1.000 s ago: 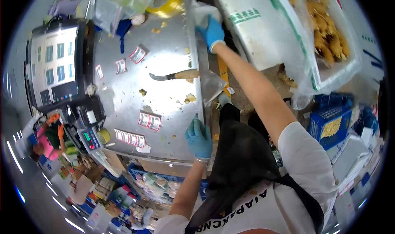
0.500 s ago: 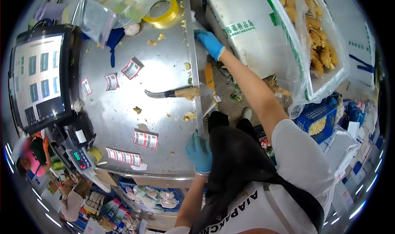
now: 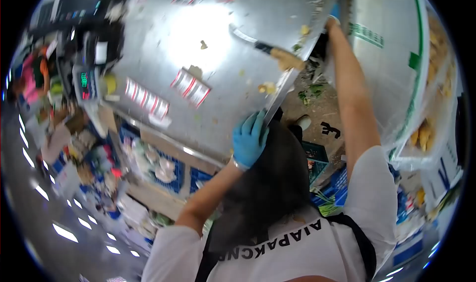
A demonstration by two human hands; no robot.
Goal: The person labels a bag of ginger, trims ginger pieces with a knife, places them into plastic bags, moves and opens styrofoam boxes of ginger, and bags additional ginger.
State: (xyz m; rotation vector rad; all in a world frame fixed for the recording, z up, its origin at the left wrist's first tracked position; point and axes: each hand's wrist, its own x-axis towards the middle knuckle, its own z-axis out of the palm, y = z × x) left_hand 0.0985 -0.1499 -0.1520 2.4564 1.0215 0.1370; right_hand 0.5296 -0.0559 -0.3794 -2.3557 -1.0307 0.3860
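Note:
My left hand (image 3: 249, 141), in a blue glove, lies on the near edge of the metal table (image 3: 208, 128), fingers stretched out with nothing in them. My right hand (image 3: 334, 15), also gloved in blue, reaches down beside the table's right edge next to a white foam box (image 3: 384, 49). Only a bit of glove and cuff shows there, and its fingers are hidden. A knife (image 3: 270, 50) with a curved blade and a wooden handle lies on the table, its handle at the right edge.
Strips of red-and-white labels (image 3: 191, 87) and vegetable scraps (image 3: 267, 87) lie on the table. A scale with a green display (image 3: 84, 81) stands at left. Ginger (image 3: 424, 136) fills an open box at right. Blue crates (image 3: 171, 170) sit below the table; another person (image 3: 37, 74) is far left.
The view has turned and shifted, so the table sits higher and tilted. My right hand has gone further down past the table edge, mostly out of sight. My left hand stays at the edge.

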